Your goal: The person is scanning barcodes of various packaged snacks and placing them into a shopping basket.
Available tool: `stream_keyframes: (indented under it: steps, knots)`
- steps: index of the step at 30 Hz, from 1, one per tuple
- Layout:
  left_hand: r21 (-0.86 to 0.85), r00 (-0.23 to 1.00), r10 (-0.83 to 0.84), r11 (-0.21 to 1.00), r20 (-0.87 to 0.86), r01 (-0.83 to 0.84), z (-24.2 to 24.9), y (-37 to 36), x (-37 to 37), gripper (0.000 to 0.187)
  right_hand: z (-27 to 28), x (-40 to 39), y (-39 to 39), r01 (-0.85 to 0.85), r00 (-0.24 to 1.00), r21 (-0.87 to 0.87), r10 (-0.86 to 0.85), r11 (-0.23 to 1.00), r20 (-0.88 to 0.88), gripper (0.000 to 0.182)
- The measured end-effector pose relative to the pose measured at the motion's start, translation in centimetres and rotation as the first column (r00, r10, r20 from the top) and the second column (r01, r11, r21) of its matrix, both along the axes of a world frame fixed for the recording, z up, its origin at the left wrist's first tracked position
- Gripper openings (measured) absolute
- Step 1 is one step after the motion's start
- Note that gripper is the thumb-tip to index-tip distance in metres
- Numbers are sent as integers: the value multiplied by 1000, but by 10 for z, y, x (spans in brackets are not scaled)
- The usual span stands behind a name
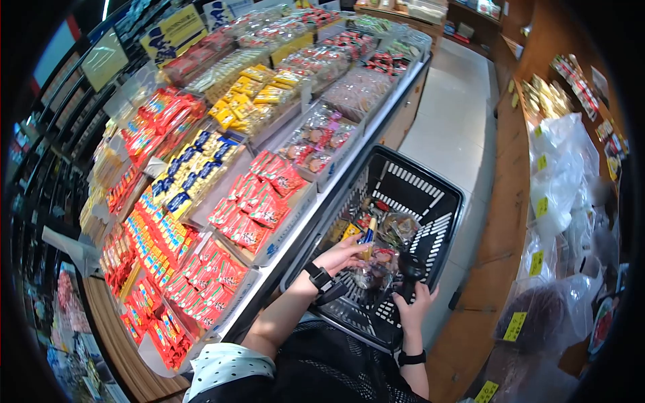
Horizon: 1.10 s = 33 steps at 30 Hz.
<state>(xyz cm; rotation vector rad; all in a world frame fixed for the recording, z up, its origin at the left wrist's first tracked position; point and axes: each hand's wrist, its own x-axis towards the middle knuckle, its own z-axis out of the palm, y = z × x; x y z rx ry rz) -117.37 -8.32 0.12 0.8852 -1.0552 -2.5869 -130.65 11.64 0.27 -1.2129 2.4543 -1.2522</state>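
My left hand (344,256), with a dark watch on its wrist, reaches over the black shopping basket (449,191). Between its fingers is a small blue-and-yellow snack packet (369,235). My right hand (416,307) is closed around a black handle (411,267) with a rounded top, at the basket's near right side; how it joins the basket is hard to make out. Inside the basket lie several wrapped snacks, among them a yellow packet (351,231) and clear bags (398,227) with mixed contents.
Left of the basket, a sloping display holds bins of red packets (252,201), blue-and-yellow packets (191,164) and yellow packets (248,97). A white counter edge (279,269) runs beside it. Wooden shelving with plastic-bagged goods (561,168) lines the right, past a pale tiled aisle (451,114).
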Motion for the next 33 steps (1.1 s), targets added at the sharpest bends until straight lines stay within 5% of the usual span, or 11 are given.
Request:
stream_keyframes:
  steps: [7, 10, 12, 13, 14, 18, 21, 25, 28, 31, 33]
  knots:
    - [-358, 979, 146, 914, -142, -188, 107, -51, 103, 81, -6, 4, 6, 16, 999, 156, -22, 988, 36, 53]
    - [-690, 942, 333, 688, 28, -223, 126, -99, 168, 72, -6, 6, 4, 37, 999, 188, -43, 982, 24, 54]
    - [-760, 847, 512, 606, 145, -236, 154, -122, 203, 69, -4, 8, 4, 42, 999, 197, -44, 980, 9, 55]
    - [-958, 763, 619, 286, 187, 3, 153, -142, 223, 72, -6, 9, 5, 55, 998, 187, -57, 981, 9, 56]
    - [-983, 733, 657, 81, 176, 164, 145, -162, 245, 67, -6, 9, 7, 68, 997, 176, -70, 982, 10, 57]
    - [-863, 577, 778, -93, 249, 497, 146, -221, 271, 49, 0, 9, 4, 112, 993, 172, -102, 979, -64, 57]
    - [-691, 469, 799, -96, 375, 717, 131, -255, 282, 35, 6, 13, 0, 103, 994, 181, -98, 978, -37, 55]
    - [-436, 200, 857, 32, 475, 899, 97, -280, 272, 45, 5, 17, -6, 99, 993, 155, -89, 983, -71, 55]
    - [-365, -21, 982, 89, 187, 927, 99, -262, 223, 48, 5, 15, -16, 101, 992, 124, -90, 987, -94, 49]
    - [-549, 314, 949, -270, -14, 791, 129, -217, 150, 52, 2, 7, -16, 27, 997, 148, -15, 989, -81, 46]
    - [-731, 621, 783, -445, -37, 517, 148, -170, 94, 49, 2, 5, -22, 51, 996, 147, -40, 988, -80, 45]
